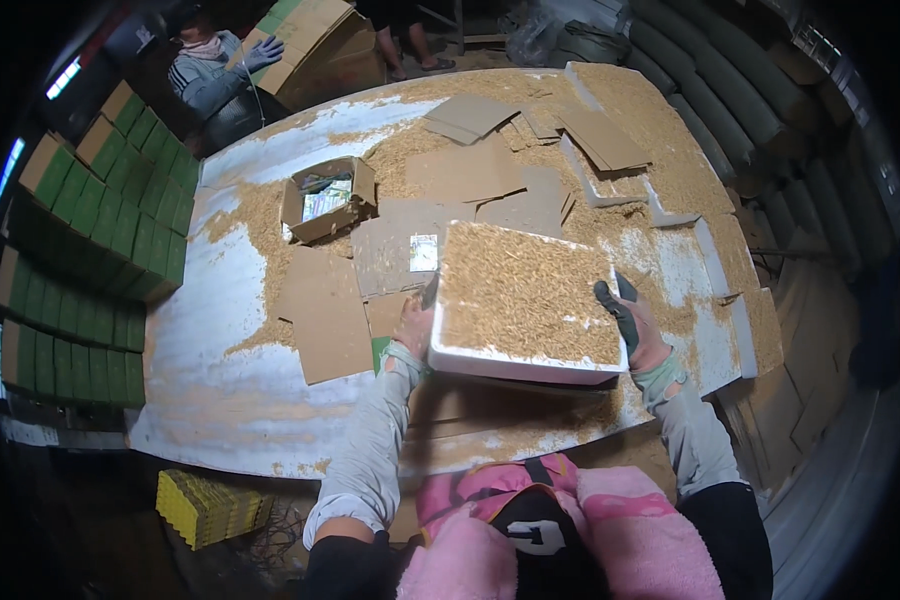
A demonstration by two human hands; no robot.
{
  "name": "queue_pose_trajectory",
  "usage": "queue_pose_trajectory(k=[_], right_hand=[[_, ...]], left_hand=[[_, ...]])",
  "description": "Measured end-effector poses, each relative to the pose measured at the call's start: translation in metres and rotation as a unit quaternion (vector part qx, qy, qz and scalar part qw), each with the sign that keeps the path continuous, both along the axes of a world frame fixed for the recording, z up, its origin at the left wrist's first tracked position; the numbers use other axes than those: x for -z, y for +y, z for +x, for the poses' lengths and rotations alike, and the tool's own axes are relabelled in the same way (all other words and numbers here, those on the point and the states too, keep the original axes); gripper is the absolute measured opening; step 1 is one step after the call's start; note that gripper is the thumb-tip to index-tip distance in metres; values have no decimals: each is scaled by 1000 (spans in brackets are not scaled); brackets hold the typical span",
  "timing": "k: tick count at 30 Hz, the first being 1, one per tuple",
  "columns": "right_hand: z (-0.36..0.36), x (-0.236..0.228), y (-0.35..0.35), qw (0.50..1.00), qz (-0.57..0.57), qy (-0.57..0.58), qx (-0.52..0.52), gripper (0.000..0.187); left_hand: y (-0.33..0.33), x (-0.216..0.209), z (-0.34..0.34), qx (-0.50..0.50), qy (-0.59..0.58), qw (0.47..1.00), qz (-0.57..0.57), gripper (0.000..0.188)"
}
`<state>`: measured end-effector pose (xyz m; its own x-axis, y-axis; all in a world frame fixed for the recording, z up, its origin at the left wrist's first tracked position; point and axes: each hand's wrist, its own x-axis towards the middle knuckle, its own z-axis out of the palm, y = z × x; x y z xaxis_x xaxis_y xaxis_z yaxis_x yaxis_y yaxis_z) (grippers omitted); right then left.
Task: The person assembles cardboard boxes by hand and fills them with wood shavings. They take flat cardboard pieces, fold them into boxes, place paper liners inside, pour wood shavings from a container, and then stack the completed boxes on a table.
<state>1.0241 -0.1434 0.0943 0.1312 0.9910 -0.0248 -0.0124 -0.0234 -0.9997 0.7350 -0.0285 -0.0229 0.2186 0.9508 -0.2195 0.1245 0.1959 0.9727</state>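
Note:
Between my two hands is a white foam box [530, 369], held above the table, its top covered with loose tan, husk-like bits [530, 285]. My left hand [417, 322] grips its left side, with the fingers partly hidden behind the wall. On the opposite side my right hand [634, 322], in a dark glove that leaves part of the hand bare, is closed on the box's edge. Flat brown cardboard sheets [320, 312] lie behind and to the left of the box. A small printed card [423, 253] rests beside its upper left corner.
An open carton [328, 200] with printed packets stands farther back on the white table [210, 370]. Foam boxes full of the same bits [760, 325] line the right side. Green-and-brown cartons [95, 225] are stacked left. A co-worker [215, 75] handles cardboard at the far left. Yellow trays [210, 508] sit below.

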Motion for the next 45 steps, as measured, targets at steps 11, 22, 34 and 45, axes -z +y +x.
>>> queue_pose_trajectory(k=[11, 22, 34, 45], right_hand=[[1, 40, 5, 789, 4, -605, 102, 42], [-155, 118, 324, 597, -14, -714, -364, 122], [-76, -29, 276, 910, -89, -318, -252, 35], [1, 10, -1, 549, 108, -756, -341, 45]], left_hand=[[-38, -13, 33, -31, 133, 987, 82, 51], [-45, -28, 58, 44, 243, 956, 156, 59], [-35, -22, 57, 12, 209, 965, 156, 54], [-37, -15, 49, -82, -48, 995, 34, 45]])
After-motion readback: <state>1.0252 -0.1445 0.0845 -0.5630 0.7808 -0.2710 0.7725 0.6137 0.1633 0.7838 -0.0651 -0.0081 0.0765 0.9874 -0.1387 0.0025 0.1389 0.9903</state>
